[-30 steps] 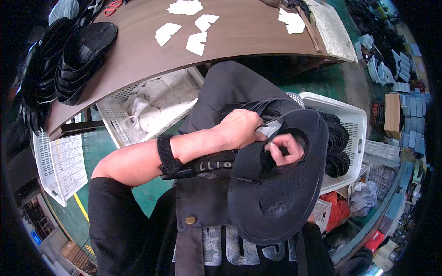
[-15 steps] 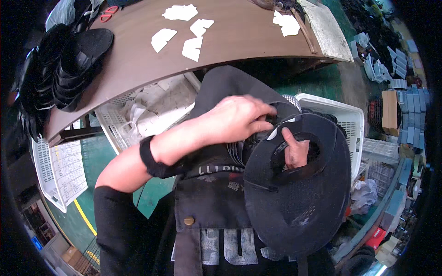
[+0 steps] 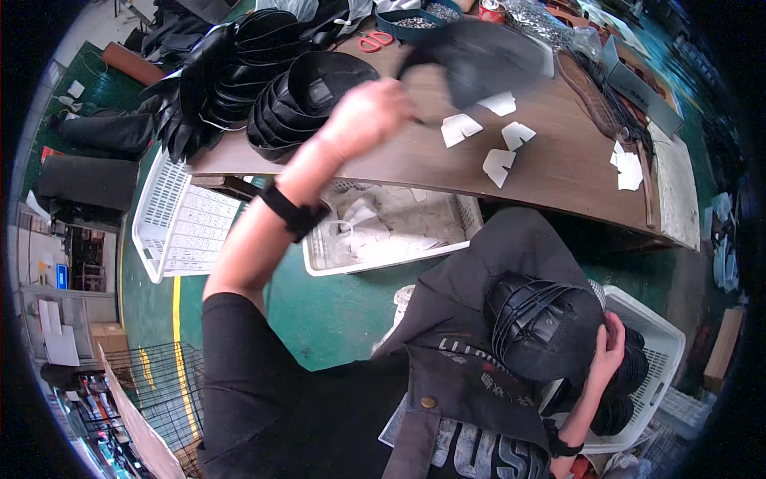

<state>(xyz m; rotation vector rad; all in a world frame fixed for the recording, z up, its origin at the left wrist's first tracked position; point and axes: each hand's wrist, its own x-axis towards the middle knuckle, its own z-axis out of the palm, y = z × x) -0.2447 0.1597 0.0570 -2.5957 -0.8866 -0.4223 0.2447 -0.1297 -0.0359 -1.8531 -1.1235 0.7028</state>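
My left hand is raised over the near edge of the table, blurred by motion, with its fingers closed at the edge of a black wide-brimmed hat. The hat is smeared too, hanging above the tabletop. On my lap lies a stack of black caps, one inside another, with their thin edges showing. My right hand grips the right side of this stack, fingers curved over it; the thumb is hidden. Beside my left hand stands a nested pile of black hats on the table.
White cut pieces and red-handled scissors lie on the brown table. Under it stands a white basket of scraps. Another white basket, holding black caps, is at my right. A wire cage stands at lower left.
My left hand has moved up and away to the table with the black hat, which was in front of my chest. My right hand has left the hat's opening and now holds the stack. The view has shifted left.
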